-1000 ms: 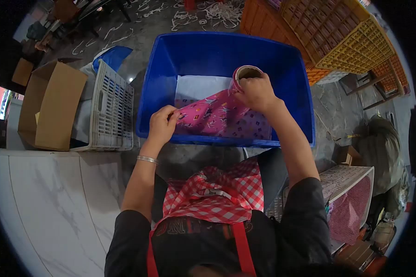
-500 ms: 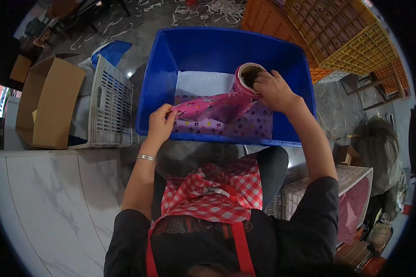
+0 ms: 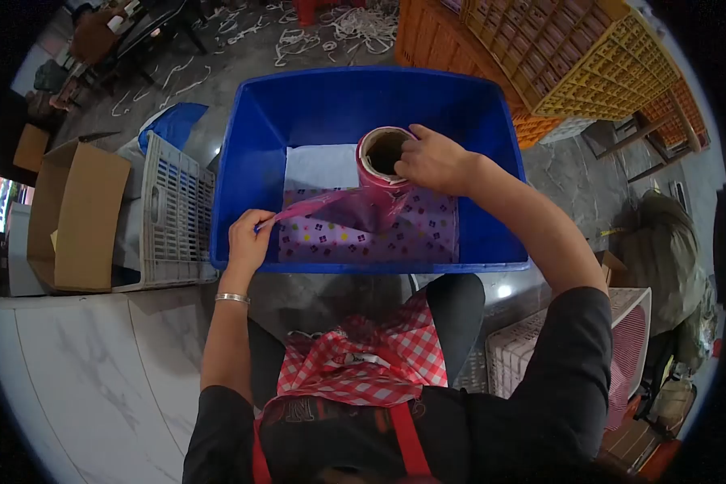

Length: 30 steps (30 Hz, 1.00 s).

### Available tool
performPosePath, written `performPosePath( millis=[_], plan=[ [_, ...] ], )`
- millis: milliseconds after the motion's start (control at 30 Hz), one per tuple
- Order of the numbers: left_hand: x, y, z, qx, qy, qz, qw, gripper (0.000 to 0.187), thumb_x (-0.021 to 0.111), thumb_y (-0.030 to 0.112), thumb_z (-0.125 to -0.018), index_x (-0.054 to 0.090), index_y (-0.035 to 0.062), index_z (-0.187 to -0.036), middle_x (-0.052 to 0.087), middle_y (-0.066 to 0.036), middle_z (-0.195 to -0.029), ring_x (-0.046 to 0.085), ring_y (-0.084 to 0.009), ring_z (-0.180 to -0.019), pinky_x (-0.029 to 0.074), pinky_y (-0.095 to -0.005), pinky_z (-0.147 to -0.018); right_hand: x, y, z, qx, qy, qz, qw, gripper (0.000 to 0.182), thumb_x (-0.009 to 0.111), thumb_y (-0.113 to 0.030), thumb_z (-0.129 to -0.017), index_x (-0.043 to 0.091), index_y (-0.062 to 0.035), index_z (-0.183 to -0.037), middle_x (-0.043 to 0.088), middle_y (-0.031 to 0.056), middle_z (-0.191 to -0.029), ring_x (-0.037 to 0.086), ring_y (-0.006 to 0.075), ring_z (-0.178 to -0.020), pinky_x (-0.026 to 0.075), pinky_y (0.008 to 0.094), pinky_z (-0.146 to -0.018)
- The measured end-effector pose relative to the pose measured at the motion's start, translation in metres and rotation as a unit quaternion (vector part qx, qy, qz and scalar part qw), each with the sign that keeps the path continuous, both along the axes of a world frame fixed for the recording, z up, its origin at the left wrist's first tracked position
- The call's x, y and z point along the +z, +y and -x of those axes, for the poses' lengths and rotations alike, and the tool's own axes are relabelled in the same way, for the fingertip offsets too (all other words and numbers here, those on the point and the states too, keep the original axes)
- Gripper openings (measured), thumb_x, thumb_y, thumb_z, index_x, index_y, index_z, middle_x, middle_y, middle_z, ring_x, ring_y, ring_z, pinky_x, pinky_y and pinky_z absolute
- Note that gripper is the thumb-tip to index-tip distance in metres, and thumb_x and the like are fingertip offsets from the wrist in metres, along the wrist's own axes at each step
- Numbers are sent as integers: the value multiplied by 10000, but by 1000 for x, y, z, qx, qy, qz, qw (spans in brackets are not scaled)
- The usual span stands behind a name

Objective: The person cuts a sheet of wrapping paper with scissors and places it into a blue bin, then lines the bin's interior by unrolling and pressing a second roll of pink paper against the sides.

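A roll of pink plastic film (image 3: pixel 371 187) stands upright in a large blue tub (image 3: pixel 371 268), its hollow cardboard core facing up. My right hand (image 3: pixel 437 160) grips the roll's top rim, with fingers over the core's edge. From the roll a sheet of pink film (image 3: pixel 323 206) stretches left to my left hand (image 3: pixel 250 238), which pinches its end at the tub's left side. Under the film, patterned sheets (image 3: pixel 331 239) with small purple and yellow figures lie on the tub floor, next to a plain white area (image 3: pixel 321 167).
Left of the tub are a white plastic crate (image 3: pixel 179 214) and an open cardboard box (image 3: pixel 89 218). Orange crates (image 3: pixel 452 56) and a yellow crate (image 3: pixel 613 77) stand at the upper right. At the lower right is another white crate (image 3: pixel 512 355). White strips (image 3: pixel 363 28) litter the floor beyond.
The view has shifted. My left hand has moved left and down with the film end, and the roll has moved left within the tub under my right hand. The film looks narrower, more bunched.
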<state>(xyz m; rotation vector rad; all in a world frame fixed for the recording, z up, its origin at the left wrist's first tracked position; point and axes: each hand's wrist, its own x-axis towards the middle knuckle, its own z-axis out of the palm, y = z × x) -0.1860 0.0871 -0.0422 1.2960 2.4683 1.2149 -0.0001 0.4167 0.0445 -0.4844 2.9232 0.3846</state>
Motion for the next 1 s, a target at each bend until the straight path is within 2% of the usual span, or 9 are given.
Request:
performPosePath(
  millis=[133, 233, 267, 367, 467, 700, 833, 933, 1000],
  plan=[
    [19, -10, 2, 51, 30, 38, 998, 59, 656, 32, -829, 665, 5, -880, 657, -126, -832, 645, -267, -745, 489, -330, -669, -4, -11, -3, 17, 79, 36, 996, 322, 684, -391, -798, 576, -98, -877, 631, 82, -690, 650, 240, -816, 359, 496, -1035],
    [21, -32, 16, 78, 58, 81, 992, 71, 662, 52, -825, 676, 11, -882, 661, -127, -815, 645, -266, -737, 493, -338, -685, -10, -28, 5, -113, 41, 95, 988, 359, 661, -401, -812, 607, -63, -924, 690, 111, -788, 674, 266, -838, 354, 492, -1022],
    [23, -37, 21, 71, 43, 96, 992, 75, 671, 64, -824, 681, 17, -881, 658, -127, -796, 644, -260, -729, 494, -337, -680, -14, -27, 0, -123, 149, 125, 973, 440, 679, -447, -800, 603, -42, -956, 694, 148, -842, 674, 295, -842, 372, 486, -1002],
    [34, -33, 25, 101, -8, 87, 991, 86, 683, 73, -822, 675, 9, -879, 660, -126, -791, 642, -230, -724, 491, -327, -669, -5, 9, -21, -83, 111, 167, 976, 523, 738, -441, -744, 575, -71, -1075, 680, 126, -901, 645, 310, -941, 393, 494, -982],
    [47, -28, 30, 119, 77, 154, 978, 95, 691, 86, -832, 670, 5, -878, 664, -115, -787, 634, -187, -715, 486, -313, -660, -25, 28, -35, 4, 260, 153, 953, 372, 724, -359, -766, 580, -96, -987, 662, 101, -823, 639, 300, -884, 356, 509, -1009],
    [21, -44, 74, 138, 18, 139, 980, 138, 675, 131, -858, 662, -5, -882, 635, -98, -739, 587, -162, -670, 467, -300, -641, -6, -11, -16, -221, 68, 99, 968, 375, 726, -361, -776, 535, -68, -911, 642, 96, -796, 626, 294, -877, 336, 541, -1047],
    [15, -41, 97, 134, 27, 142, 980, 163, 671, 155, -870, 664, -7, -892, 639, -98, -741, 585, -147, -673, 464, -295, -635, -13, 22, -37, -107, 235, 81, 963, 422, 733, -386, -762, 544, -63, -956, 647, 109, -741, 639, 318, -827, 402, 462, -975],
    [1, -38, 108, 117, 14, 117, 986, 164, 670, 154, -873, 664, -6, -906, 642, -104, -750, 587, -149, -673, 469, -302, -639, -10, 10, -30, -323, 52, 39, 944, 510, 753, -375, -746, 545, -43, -1073, 651, 113, -743, 651, 306, -860, 411, 458, -963],
    [-7, -36, 113, 125, 16, 83, 989, 164, 668, 153, -876, 662, -5, -920, 649, -108, -768, 599, -160, -675, 475, -312, -645, -13, 5, -26, -347, 81, 42, 933, 512, 753, -380, -746, 545, -41, -1068, 656, 125, -757, 649, 318, -875, 411, 459, -963]
  ],
)
